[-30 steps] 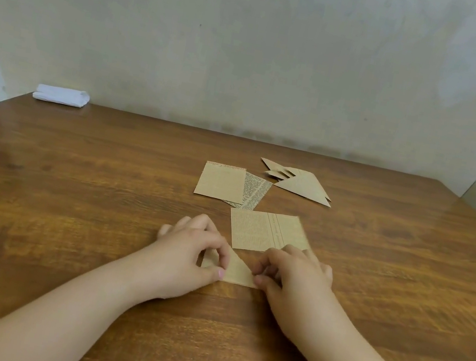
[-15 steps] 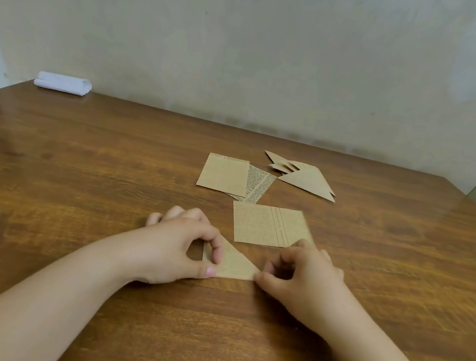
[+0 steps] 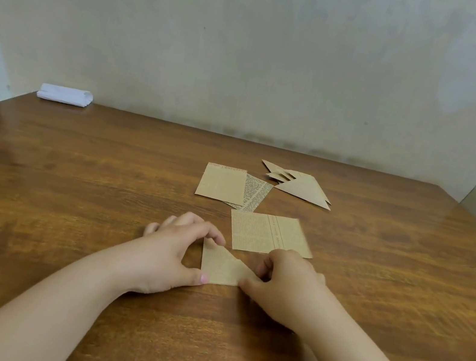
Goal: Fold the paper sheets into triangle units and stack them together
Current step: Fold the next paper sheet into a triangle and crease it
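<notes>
A brown paper folded into a triangle (image 3: pixel 223 267) lies flat on the wooden table (image 3: pixel 71 182) between my hands. My left hand (image 3: pixel 176 252) pinches its left edge, index finger on the top corner and thumb on the bottom corner. My right hand (image 3: pixel 283 277) pinches its right tip against the table. Just beyond lies a flat printed square sheet (image 3: pixel 268 233). Farther back are two overlapping flat sheets (image 3: pixel 223 182), and to their right a fanned stack of folded triangle units (image 3: pixel 302 187).
A folded white cloth (image 3: pixel 65 95) rests at the table's far left corner by the wall. The table's left edge runs diagonally at far left, and a panel stands at the right.
The folded triangle shows more fully as my hands have spread to its two ends. My right hand slid right along the fold to the tip. The view shifted slightly.
</notes>
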`<state>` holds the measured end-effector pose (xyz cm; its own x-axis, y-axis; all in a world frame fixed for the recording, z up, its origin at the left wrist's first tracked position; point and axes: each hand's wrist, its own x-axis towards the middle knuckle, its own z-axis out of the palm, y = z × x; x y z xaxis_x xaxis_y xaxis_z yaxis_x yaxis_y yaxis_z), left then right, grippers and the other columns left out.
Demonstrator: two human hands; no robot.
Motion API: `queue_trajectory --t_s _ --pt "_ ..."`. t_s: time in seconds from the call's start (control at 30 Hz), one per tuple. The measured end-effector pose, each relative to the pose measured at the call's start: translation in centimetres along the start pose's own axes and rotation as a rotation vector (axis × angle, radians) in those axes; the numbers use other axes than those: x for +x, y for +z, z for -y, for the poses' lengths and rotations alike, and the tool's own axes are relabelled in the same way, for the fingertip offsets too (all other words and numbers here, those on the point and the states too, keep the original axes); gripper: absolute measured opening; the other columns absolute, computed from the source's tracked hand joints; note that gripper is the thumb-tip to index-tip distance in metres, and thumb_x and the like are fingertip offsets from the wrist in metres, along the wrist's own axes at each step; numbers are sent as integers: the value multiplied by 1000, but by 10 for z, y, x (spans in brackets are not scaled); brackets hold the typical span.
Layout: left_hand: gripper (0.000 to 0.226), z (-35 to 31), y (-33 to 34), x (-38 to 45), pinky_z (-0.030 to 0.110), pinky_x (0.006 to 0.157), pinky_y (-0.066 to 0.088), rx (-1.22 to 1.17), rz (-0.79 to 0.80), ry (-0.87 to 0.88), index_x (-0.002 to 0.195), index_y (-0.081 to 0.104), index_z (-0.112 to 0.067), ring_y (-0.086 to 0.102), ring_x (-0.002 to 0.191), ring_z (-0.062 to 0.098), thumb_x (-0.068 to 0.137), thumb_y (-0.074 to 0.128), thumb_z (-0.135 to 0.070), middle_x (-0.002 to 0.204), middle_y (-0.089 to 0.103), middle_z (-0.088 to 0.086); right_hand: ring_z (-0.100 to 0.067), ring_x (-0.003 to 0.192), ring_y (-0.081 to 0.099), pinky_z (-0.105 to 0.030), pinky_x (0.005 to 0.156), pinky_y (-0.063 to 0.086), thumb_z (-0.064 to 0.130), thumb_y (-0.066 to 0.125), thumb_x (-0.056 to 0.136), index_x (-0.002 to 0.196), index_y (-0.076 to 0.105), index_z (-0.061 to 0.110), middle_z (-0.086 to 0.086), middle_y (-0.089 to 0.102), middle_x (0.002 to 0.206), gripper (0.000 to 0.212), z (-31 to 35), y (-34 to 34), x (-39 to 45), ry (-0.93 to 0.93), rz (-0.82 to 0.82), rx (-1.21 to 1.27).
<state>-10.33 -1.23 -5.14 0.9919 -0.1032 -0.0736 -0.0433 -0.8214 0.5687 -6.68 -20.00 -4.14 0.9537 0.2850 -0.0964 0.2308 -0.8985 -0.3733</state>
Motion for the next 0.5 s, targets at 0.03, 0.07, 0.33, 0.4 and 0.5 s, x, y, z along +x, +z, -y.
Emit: queue_trajectory --t_s 0.03,0.07,0.33,0.4,0.5 --pt "51 0 0 0 28 105 21 -6 -14 2 119 40 -58 30 122 5 83 69 -35 124 31 -31 -18 93 53 -34 87 38 44 59 82 75 58 28 6 62 93 18 2 -1 0 10 25 -9" --pt "58 0 1 0 29 108 20 -10 -28 4 123 37 -59 28 122 4 83 70 -34 127 28 -30 -18 92 55 -34 87 41 40 59 82 76 57 27 5 63 92 14 4 -3 0 18 49 0" --pt "98 -1 1 2 38 115 13 36 -119 -34 143 8 -57 14 123 1 74 77 -41 140 9 -29 0 56 54 -7 40 35 21 66 82 87 52 32 12 59 82 19 -2 -1 -3 -88 -4 350" --pt "97 0 -2 -1 38 114 17 -16 -181 -4 141 9 -60 15 124 2 74 77 -41 136 9 -33 1 61 55 -5 48 38 16 68 82 87 55 34 13 61 82 23 -5 -2 -2 -147 -103 407" --pt "73 1 -9 -6 19 99 39 -255 -383 127 127 30 -66 32 122 -11 82 66 -20 131 24 -34 -2 76 56 -11 65 41 6 67 79 75 61 28 15 60 79 23 -15 -5 -1 -338 -350 301"
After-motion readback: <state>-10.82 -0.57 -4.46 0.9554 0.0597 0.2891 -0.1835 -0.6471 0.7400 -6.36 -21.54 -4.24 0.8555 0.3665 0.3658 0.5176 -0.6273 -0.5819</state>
